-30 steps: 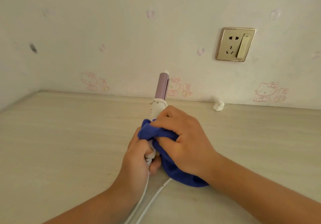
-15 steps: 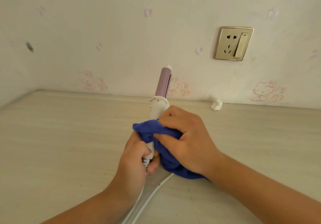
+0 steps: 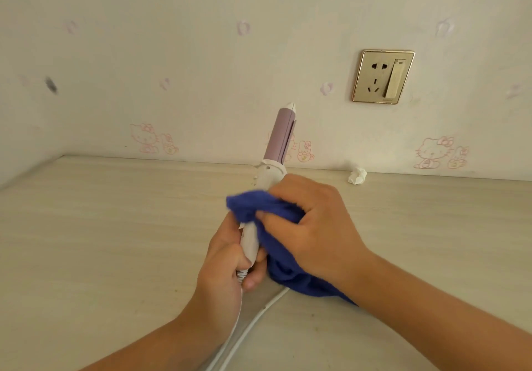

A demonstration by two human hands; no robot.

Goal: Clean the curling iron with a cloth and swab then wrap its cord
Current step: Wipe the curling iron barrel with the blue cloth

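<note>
The curling iron (image 3: 280, 137) stands nearly upright over the pale wooden table (image 3: 100, 241), with a purple barrel on top and a white handle below. My left hand (image 3: 227, 261) grips the bottom of the handle where the white cord (image 3: 253, 316) leaves it. My right hand (image 3: 311, 226) presses a blue cloth (image 3: 253, 206) around the middle of the white handle. The cloth hangs down behind my right wrist onto the table. The cord runs toward the lower edge of the view. No swab shows.
A gold wall socket with a switch (image 3: 383, 76) sits on the wall at upper right. A crumpled white paper ball (image 3: 357, 175) lies on the table by the wall. The table meets walls at the back and the left.
My right hand and the blue cloth have slid up the white handle toward the barrel, uncovering more of the lower handle. My left hand keeps its grip at the base.
</note>
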